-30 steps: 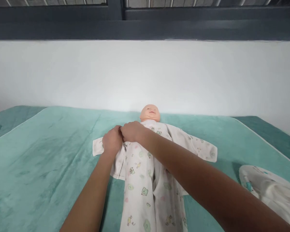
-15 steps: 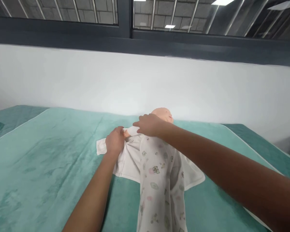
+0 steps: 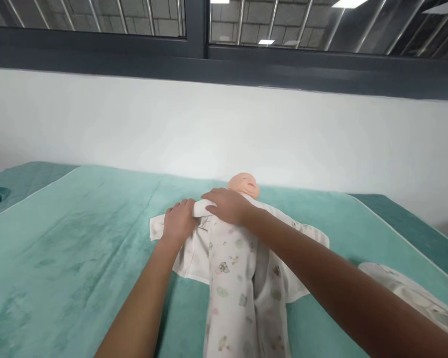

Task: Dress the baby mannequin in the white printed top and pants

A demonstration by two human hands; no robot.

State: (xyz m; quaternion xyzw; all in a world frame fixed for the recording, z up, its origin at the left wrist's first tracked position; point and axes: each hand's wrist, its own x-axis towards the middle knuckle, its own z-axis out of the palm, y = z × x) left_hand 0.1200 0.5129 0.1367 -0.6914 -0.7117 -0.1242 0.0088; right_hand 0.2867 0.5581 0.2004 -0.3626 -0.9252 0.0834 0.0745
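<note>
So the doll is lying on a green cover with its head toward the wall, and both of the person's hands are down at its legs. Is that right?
Not the legs: the head camera view shows the left hand and the right hand up at a white sleeve. The doll does lie on a green cover, head toward the wall.

doll head (image 3: 242, 183) — smooth plastic | garment (image 3: 229, 278) — matt cloth | plush bedcover (image 3: 78, 238)

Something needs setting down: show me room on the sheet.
Bare sheet spreads left of the cuff, to the wall; more lies right of the doll, behind the bundle. Crowded: the middle, with left hand and right hand on clothes.
</note>
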